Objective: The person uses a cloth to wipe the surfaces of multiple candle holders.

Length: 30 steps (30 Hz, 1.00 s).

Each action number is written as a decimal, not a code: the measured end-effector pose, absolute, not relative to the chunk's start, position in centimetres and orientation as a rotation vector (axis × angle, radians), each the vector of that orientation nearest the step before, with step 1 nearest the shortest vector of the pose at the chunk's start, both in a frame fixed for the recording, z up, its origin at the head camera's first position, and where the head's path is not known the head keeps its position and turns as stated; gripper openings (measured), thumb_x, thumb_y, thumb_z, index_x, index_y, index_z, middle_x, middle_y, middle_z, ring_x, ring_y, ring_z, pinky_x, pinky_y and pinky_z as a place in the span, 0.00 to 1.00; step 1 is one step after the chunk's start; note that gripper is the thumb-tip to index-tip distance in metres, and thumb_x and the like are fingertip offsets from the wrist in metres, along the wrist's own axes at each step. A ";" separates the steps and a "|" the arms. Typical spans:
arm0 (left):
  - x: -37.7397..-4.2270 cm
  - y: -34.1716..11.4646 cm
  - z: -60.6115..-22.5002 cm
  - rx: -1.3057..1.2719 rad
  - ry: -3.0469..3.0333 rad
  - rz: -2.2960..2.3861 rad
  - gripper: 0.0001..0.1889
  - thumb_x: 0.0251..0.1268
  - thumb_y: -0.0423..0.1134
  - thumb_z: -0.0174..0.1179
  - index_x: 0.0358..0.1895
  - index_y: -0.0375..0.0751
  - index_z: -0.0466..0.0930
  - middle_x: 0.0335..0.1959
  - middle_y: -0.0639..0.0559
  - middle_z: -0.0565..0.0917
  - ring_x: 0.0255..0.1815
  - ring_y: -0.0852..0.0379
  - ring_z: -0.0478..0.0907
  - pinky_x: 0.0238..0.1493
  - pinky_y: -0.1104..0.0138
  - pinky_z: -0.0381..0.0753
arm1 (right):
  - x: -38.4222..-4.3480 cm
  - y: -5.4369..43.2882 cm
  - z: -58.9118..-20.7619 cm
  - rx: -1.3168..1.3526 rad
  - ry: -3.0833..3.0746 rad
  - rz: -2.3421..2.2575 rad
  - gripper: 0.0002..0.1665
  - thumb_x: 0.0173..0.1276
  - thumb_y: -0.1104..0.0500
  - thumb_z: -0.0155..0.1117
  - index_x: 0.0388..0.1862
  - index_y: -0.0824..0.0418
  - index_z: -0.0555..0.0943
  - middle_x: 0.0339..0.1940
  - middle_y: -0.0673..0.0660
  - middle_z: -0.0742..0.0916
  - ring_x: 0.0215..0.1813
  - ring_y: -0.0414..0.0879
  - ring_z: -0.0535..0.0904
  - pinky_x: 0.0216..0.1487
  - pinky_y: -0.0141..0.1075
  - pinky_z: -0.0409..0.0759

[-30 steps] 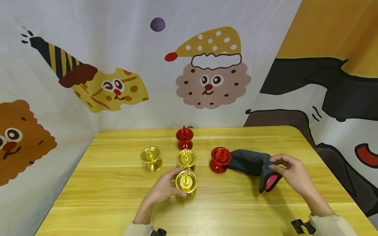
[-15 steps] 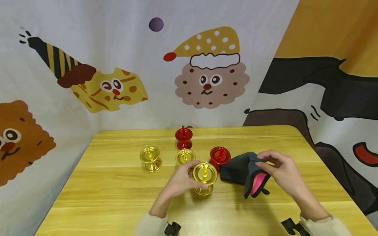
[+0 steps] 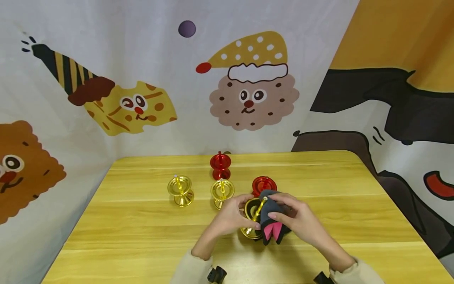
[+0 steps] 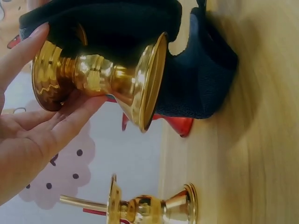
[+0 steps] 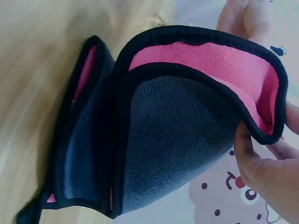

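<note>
Leaning right in the left grip [image 3: 228, 217], the gold holder [image 4: 93, 74] lies directly left of the grey cloth [image 5: 180, 135], towards the near middle of the surface [image 3: 124, 228]. Its long axis is tipped off upright, so that its yellow spike [image 3: 260, 208] slants towards the far right, along the cloth's left edge. The left grip is the nearer to the holder, its thumb and fingers curled about it with a gap just wide enough for the holder's body. Opposite, the right grip [image 3: 301, 221] pinches the folded cloth, whose pink lining shows on the near side. Cloth thus stands between the right fingers and the dish, hiding the dish's right part from the head view; whether it touches inside cannot be told. The base seems raised. A red holder [image 3: 263, 184] stands just beyond the cloth, and another gold holder [image 3: 222, 191] farther back, to the left
</note>
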State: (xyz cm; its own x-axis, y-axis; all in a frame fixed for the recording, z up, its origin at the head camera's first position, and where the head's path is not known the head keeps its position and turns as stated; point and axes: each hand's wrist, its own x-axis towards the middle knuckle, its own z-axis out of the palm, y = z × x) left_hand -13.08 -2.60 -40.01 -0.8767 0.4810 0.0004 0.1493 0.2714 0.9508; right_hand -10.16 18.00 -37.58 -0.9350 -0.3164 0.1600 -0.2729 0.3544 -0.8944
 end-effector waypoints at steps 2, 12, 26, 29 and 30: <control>-13.0 -2.7 -40.1 0.578 2.251 1.642 0.41 0.34 0.33 0.75 0.58 0.28 0.68 0.48 0.42 0.78 0.45 0.53 0.78 0.40 0.72 0.77 | -10.2 17.9 -38.0 -0.593 2.548 -1.637 0.25 0.58 0.65 0.66 0.56 0.66 0.75 0.55 0.64 0.76 0.50 0.54 0.76 0.46 0.33 0.78; -12.6 -2.8 -40.2 0.679 2.276 1.569 0.40 0.34 0.34 0.76 0.58 0.27 0.69 0.47 0.40 0.79 0.39 0.59 0.79 0.39 0.73 0.77 | -10.2 17.0 -39.4 -0.710 2.792 -1.387 0.25 0.47 0.72 0.71 0.46 0.59 0.81 0.47 0.52 0.81 0.51 0.52 0.76 0.48 0.40 0.77; -12.6 -3.1 -39.9 0.739 2.141 1.646 0.35 0.42 0.37 0.73 0.58 0.31 0.70 0.49 0.44 0.79 0.37 0.62 0.79 0.39 0.70 0.79 | -10.5 17.7 -39.6 -0.746 2.468 -1.751 0.14 0.53 0.69 0.68 0.41 0.64 0.81 0.45 0.60 0.81 0.46 0.41 0.76 0.39 0.32 0.79; -12.5 -3.1 -39.7 0.726 2.153 1.623 0.36 0.43 0.36 0.73 0.58 0.29 0.69 0.51 0.40 0.77 0.38 0.61 0.79 0.37 0.73 0.78 | -10.6 17.9 -39.4 -0.718 2.442 -1.756 0.15 0.53 0.69 0.68 0.41 0.65 0.81 0.44 0.61 0.80 0.45 0.42 0.76 0.39 0.33 0.79; -12.5 -3.0 -39.6 0.720 2.152 1.618 0.36 0.43 0.36 0.73 0.58 0.28 0.69 0.52 0.39 0.77 0.39 0.60 0.80 0.37 0.73 0.78 | -10.6 18.1 -39.3 -0.702 2.443 -1.754 0.15 0.53 0.69 0.68 0.41 0.65 0.81 0.44 0.61 0.80 0.44 0.42 0.76 0.38 0.33 0.79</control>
State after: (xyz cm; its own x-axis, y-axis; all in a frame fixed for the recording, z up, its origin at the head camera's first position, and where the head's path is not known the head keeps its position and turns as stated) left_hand -12.52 -3.03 -39.62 -0.8083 0.5883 0.0227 0.1850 0.2172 0.9584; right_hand -10.58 18.07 -39.32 -0.8954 -0.3895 0.2158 -0.3290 0.2521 -0.9101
